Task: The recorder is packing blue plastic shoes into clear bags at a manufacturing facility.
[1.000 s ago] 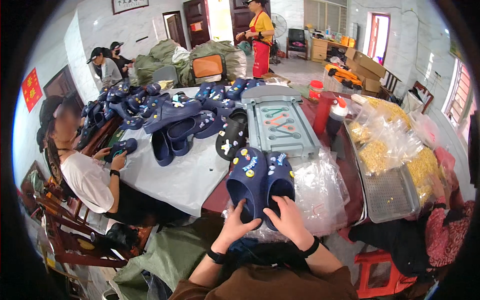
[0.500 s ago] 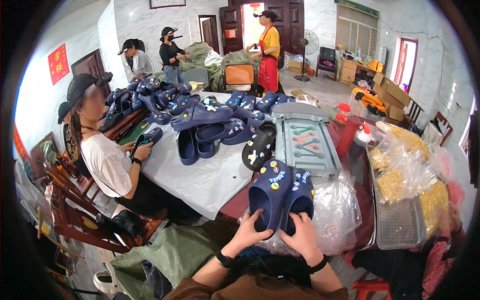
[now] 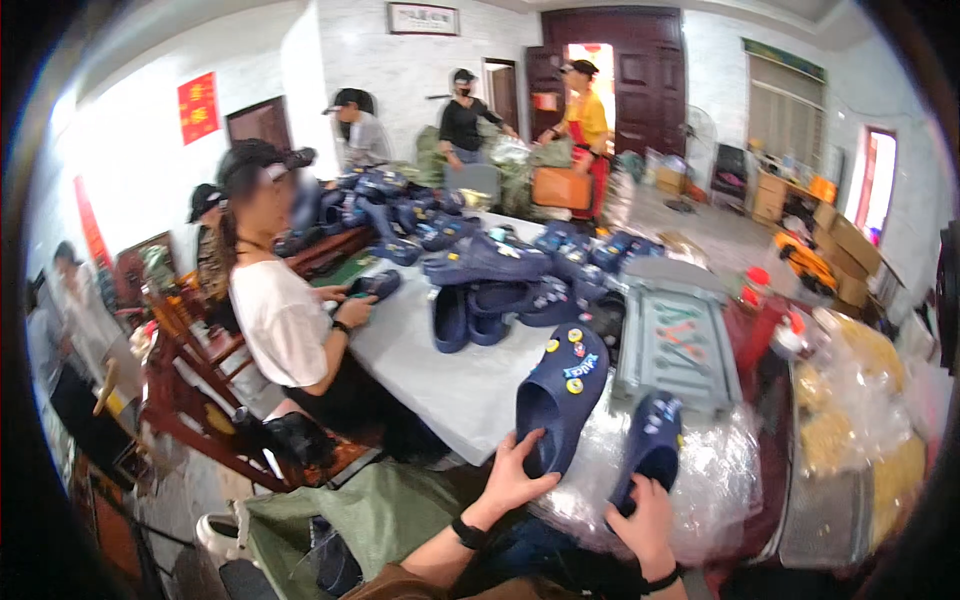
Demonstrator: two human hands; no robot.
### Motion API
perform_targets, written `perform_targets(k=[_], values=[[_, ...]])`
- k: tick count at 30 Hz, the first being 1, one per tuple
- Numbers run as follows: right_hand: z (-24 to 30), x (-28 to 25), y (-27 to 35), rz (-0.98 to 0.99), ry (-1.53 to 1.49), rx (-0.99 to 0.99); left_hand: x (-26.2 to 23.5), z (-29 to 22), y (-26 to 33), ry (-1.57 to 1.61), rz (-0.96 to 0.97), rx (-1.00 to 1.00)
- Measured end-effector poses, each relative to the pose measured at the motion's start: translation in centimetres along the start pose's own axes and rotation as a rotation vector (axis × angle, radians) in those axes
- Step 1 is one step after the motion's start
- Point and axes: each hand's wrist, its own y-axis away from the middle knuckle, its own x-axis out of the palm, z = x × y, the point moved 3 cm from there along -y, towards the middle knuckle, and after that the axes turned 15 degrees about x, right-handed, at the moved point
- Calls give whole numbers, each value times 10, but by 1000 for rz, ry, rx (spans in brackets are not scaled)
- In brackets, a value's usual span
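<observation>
My left hand (image 3: 516, 480) grips the heel of a navy clog (image 3: 568, 425), thumb inside the opening. Yellow round charms and a blue-and-white charm dot its toe, which points away from me. In my right hand (image 3: 645, 520) is a second navy clog (image 3: 655, 425) with small charms, held by the heel and turned more on its side. A gap separates the two clogs above crinkled clear plastic bags (image 3: 715, 465). Just beyond them, a grey plastic case (image 3: 670, 345) with coloured shapes on its face lies on the table.
Navy clogs (image 3: 480, 262) are heaped on the white-covered table (image 3: 410, 365). At the left, a person in white (image 3: 275, 320) holds a clog. Bags of yellow pieces (image 3: 850, 420) and a red-lidded jar (image 3: 755, 288) stand right. A green sack (image 3: 390, 520) lies below left; several people work behind.
The clogs were side by side and are now apart, the right one swung rightward and turned on its side. The whole view has shifted, so the room sits further right.
</observation>
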Motion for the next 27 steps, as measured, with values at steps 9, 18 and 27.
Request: perform_targets(k=[9,18,27], values=[[2,3,4,-73,80,-45,-38,43,0,-348,-161,-190],[0,10,-1,-7,-138,38,-18,-3,-6,185,-84,-75],[-52,-12,-5,22,-909,197,52,-29,-1,1051,170,-195]])
